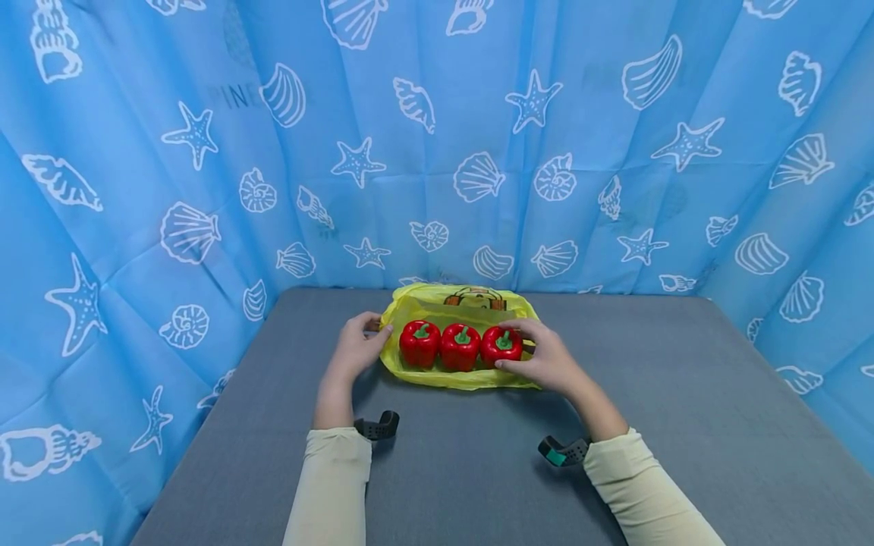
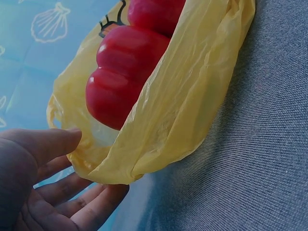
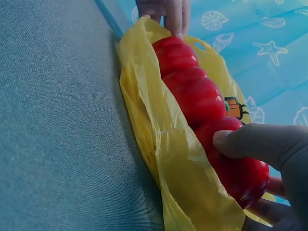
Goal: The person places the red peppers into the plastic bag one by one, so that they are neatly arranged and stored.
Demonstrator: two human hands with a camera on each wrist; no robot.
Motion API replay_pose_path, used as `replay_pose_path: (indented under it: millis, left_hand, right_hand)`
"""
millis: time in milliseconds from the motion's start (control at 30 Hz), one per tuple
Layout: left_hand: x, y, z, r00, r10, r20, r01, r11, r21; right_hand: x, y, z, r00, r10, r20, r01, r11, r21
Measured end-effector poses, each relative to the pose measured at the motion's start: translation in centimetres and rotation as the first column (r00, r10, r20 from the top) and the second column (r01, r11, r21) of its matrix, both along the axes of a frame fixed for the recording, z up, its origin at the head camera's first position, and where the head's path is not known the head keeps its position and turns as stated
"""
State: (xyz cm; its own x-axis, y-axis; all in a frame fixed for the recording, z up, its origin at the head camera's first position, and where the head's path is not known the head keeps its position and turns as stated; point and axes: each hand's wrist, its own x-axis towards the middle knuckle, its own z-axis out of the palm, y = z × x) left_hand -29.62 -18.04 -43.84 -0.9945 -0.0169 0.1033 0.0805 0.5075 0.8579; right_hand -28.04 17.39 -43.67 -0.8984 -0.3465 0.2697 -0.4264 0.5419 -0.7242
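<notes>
Three red bell peppers with green stems stand in a row inside an open yellow plastic bag (image 1: 451,381): a left pepper (image 1: 418,349), a middle pepper (image 1: 459,353) and a right pepper (image 1: 493,352). At the bag's left end my left hand (image 1: 356,350) pinches the rim, thumb inside and fingers outside, as the left wrist view shows. My right hand (image 1: 549,360) holds the right pepper, its thumb (image 3: 245,144) across the front side and the other fingers partly hidden behind. The bag's front wall covers the peppers' lower parts in the right wrist view.
The bag lies near the back edge of a grey cloth-covered table (image 1: 464,462). Behind and beside the table hangs a blue curtain (image 1: 437,136) with white shells and starfish. Black bands (image 1: 377,427) are on both wrists.
</notes>
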Motion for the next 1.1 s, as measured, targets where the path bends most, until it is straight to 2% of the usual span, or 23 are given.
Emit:
replay_pose_path:
  millis: [167, 433, 767, 933, 1100]
  left_hand:
    - [0.0, 0.0, 0.0, 1.0, -0.002, -0.009, 0.002, 1.0, 0.0]
    - [-0.1, -0.2, -0.2, 1.0, 0.001, -0.001, -0.001, 1.0, -0.001]
    - [0.0, -0.4, -0.2, 1.0, 0.011, 0.018, -0.011, 1.0, -0.017]
    - [0.0, -0.5, -0.1, 1.0, 0.015, 0.021, -0.014, 1.0, -0.025]
    - [0.1, -0.5, -0.1, 1.0, 0.022, 0.018, -0.021, 0.999, -0.027]
  right_hand:
    - [-0.2, 0.0, -0.3, 1.0, 0.006, -0.018, -0.006, 1.0, 0.029]
    - [-0.1, 0.0, 0.0, 1.0, -0.008, 0.008, 0.008, 0.998, 0.063]
    - [-0.3, 0.2, 0.4, 0.999, -0.007, 0.042, 0.005, 0.999, 0.046]
    - [-0.4, 1.0, 1.1, 0.999, -0.024, 0.048, 0.023, 0.999, 0.028]
    - [-0.2, 1.9, 2.1, 0.997, -0.072, 0.017, 0.071, 0.997, 0.038]
